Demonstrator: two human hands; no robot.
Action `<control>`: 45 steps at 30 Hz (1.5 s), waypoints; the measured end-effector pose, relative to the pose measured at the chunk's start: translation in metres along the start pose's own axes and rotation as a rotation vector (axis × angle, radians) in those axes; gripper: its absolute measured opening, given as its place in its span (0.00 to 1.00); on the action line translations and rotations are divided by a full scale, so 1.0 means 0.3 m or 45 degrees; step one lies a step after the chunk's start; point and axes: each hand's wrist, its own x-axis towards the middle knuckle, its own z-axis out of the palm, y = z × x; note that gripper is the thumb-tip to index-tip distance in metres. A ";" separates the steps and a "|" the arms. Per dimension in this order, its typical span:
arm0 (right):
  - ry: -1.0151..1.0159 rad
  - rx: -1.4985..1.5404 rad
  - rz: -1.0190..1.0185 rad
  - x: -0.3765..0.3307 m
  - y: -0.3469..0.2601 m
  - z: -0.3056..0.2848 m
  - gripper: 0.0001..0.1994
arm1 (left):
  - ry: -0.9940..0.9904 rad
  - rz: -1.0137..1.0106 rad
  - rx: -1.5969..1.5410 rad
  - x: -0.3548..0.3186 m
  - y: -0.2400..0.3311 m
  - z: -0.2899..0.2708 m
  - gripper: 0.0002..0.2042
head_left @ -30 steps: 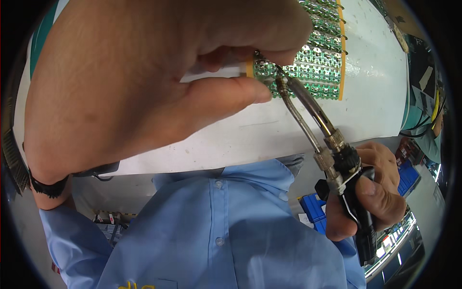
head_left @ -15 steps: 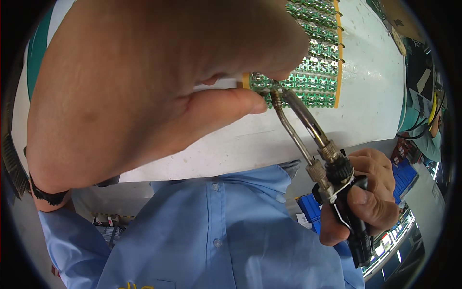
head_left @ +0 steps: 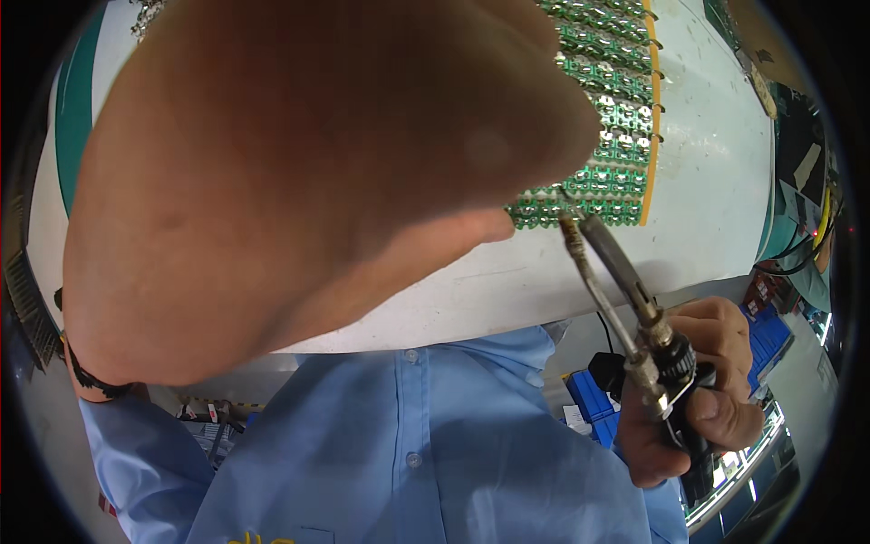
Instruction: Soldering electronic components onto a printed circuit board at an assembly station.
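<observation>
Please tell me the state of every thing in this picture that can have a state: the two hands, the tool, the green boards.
Left hand: raised close to the camera, fingers curled; any grip is hidden.
Right hand: closed around the tool's dark handle.
Two-pronged metal tool: held tilted, tips together at the lower edge of the boards.
Green circuit board panel: lying flat on the white table, partly covered by the left hand.

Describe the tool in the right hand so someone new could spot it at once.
Start at the white table with the panel of small green circuit boards edged in orange. From the right hand at lower right, the two-pronged metal tool rises up-left, tips at the panel's lower edge. Nothing else here is long, metal and twin-pronged.
</observation>
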 end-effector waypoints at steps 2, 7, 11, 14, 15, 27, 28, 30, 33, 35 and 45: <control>0.062 -0.043 0.055 -0.005 -0.003 -0.001 0.23 | 0.065 -0.025 0.015 0.005 -0.010 0.019 0.16; 0.291 -0.005 0.080 -0.013 0.021 0.056 0.25 | 0.022 -0.178 -0.009 -0.010 0.025 -0.017 0.13; 0.366 -0.001 0.030 0.029 0.074 0.078 0.25 | -0.174 -0.216 0.157 0.003 0.039 -0.056 0.17; 0.444 0.108 0.001 0.013 0.091 0.071 0.28 | -0.084 -0.294 0.064 0.013 0.086 -0.053 0.18; 0.450 0.068 0.075 0.010 0.081 0.073 0.28 | 0.027 -0.311 0.011 0.006 0.112 -0.072 0.18; 0.452 -0.176 0.039 0.040 0.086 0.102 0.26 | 0.630 -0.673 0.438 -0.246 0.019 -0.134 0.07; 0.444 -0.159 0.028 0.040 0.090 0.100 0.26 | 0.527 -0.704 0.540 -0.218 0.027 -0.137 0.07; 0.426 -0.148 0.050 0.038 0.088 0.098 0.26 | 0.454 -0.596 0.562 -0.190 -0.011 -0.134 0.06; 0.403 -0.222 0.073 0.020 0.082 0.071 0.27 | 0.310 -0.440 0.653 -0.148 -0.035 -0.136 0.05; 0.339 -0.249 0.168 0.007 0.063 0.072 0.28 | 0.294 -0.399 0.742 -0.134 -0.035 -0.143 0.03; 0.347 0.272 0.113 0.055 0.076 0.072 0.26 | 0.603 -0.856 0.313 -0.138 0.023 -0.128 0.07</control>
